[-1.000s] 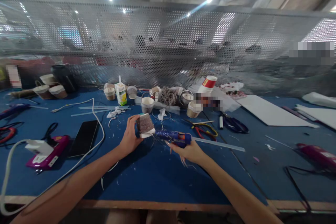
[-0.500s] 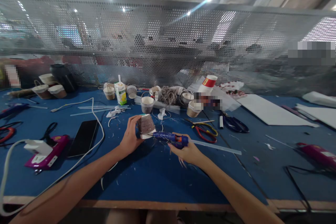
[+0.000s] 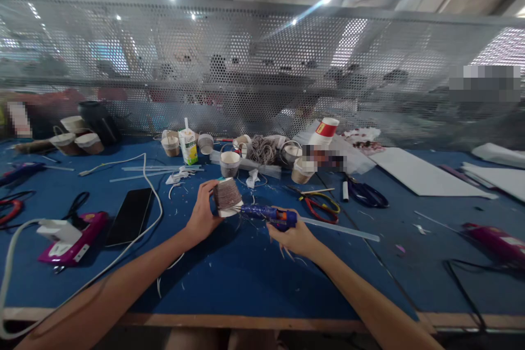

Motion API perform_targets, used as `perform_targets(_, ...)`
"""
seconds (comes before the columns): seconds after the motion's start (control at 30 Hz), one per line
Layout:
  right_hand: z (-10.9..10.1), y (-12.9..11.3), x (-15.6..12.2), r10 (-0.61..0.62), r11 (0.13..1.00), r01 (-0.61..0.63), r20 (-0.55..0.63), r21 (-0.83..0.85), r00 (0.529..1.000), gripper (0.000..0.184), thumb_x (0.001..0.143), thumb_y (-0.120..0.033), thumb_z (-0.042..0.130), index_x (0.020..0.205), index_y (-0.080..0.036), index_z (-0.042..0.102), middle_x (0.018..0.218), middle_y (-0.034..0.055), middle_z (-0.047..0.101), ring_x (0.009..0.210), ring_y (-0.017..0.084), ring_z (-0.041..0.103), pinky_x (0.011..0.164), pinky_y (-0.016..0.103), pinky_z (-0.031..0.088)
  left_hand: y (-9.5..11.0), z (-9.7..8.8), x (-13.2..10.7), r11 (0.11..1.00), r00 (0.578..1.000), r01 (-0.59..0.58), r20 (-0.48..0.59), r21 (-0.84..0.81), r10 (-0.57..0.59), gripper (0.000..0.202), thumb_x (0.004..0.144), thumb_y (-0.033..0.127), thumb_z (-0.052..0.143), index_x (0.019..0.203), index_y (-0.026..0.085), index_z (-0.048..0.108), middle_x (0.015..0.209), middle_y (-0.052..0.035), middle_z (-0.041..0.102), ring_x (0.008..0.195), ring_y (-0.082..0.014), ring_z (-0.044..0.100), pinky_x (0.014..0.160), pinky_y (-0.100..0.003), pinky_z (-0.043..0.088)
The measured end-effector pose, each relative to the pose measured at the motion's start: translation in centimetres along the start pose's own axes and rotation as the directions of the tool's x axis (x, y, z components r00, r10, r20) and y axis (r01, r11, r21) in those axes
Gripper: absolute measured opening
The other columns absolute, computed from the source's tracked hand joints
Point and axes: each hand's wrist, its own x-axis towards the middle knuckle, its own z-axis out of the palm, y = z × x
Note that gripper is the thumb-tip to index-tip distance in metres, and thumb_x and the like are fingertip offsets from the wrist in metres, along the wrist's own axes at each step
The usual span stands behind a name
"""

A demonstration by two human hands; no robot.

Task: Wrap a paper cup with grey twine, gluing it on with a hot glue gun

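A paper cup (image 3: pixel 228 196) wound with brown cord lies tipped in my left hand (image 3: pixel 204 212), whose fingers are closed around its far end and side. White paper shows along the cup's lower edge. My right hand (image 3: pixel 296 235) grips a blue glue gun (image 3: pixel 262 212), its nozzle pointing left and at or very near the cup's lower right edge. Whether the nozzle touches is too small to tell. From the back of the gun a long clear glue stick (image 3: pixel 340 229) sticks out to the right.
Several cord-wrapped cups, a drink carton (image 3: pixel 188 146) and a bundle of cord (image 3: pixel 263 150) stand behind my hands. Scissors (image 3: pixel 322 209) lie to the right, near white boards (image 3: pixel 426 172). At left are a phone (image 3: pixel 130 216), a purple power strip (image 3: pixel 92 235) and a white cable (image 3: pixel 161 205).
The glue gun and my right hand have shifted slightly right. The cup in my left hand has tilted or turned a little. Everything else on the table stays where it was.
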Motion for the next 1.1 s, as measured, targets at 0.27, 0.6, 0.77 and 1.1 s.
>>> perform_targets(0.27, -0.2, 0.2, 0.0, -0.002, 0.997, 0.001, -0.011, -0.083, 1.0, 0.015, 0.071, -0.023, 0.058, 0.057, -0.021, 0.052, 0.047, -0.0027, 0.052, 0.046, 0.013, 0.051, 0.049, 0.025, 0.045, -0.1, 0.2, 0.0, 0.997, 0.998, 0.044, -0.046, -0.068, -0.047, 0.069, 0.066, 0.027, 0.077, 0.124, 0.021, 0.039, 0.123, -0.012, 0.042, 0.118, -0.0266, 0.049, 0.099, -0.047, 0.046)
perform_targets(0.6, -1.1, -0.7, 0.1, 0.003, 0.997, -0.003, 0.006, -0.073, 1.0, 0.024, 0.068, -0.03, 0.059, 0.048, -0.024, 0.047, 0.039, -0.0039, 0.04, 0.04, 0.011, 0.039, 0.044, 0.026, 0.039, 0.4, 0.1, 0.2, 0.994, 0.995, 0.07, -0.068, -0.088, -0.076, 0.067, 0.067, 0.026, 0.075, 0.122, 0.022, 0.038, 0.123, -0.0121, 0.042, 0.119, -0.026, 0.049, 0.1, -0.045, 0.045)
perform_targets(0.77, -1.3, -0.1, 0.4, -0.057, 0.988, 0.056, -0.002, -0.144, 0.998, 0.03, 0.067, -0.036, 0.06, 0.044, -0.024, 0.044, 0.037, -0.0034, 0.036, 0.04, 0.011, 0.033, 0.043, 0.026, 0.033, 0.3, 0.1, 0.2, 0.993, 0.995, 0.041, -0.085, -0.109, -0.051, 0.068, 0.066, 0.025, 0.075, 0.122, 0.021, 0.038, 0.123, -0.0129, 0.043, 0.118, -0.0258, 0.051, 0.098, -0.042, 0.048)
perform_targets(1.1, -1.3, 2.4, 0.8, -0.064, 0.942, 0.035, -0.076, -0.334, 0.995, 0.025, 0.078, -0.031, 0.051, 0.055, -0.022, 0.046, 0.048, -0.002, 0.047, 0.047, 0.015, 0.047, 0.05, 0.028, 0.042, 0.1, 0.1, -0.1, 0.98, 0.996, 0.069, -0.044, -0.189, -0.078, 0.07, 0.067, 0.025, 0.072, 0.125, 0.021, 0.033, 0.126, -0.0137, 0.041, 0.121, -0.0255, 0.048, 0.101, -0.044, 0.045)
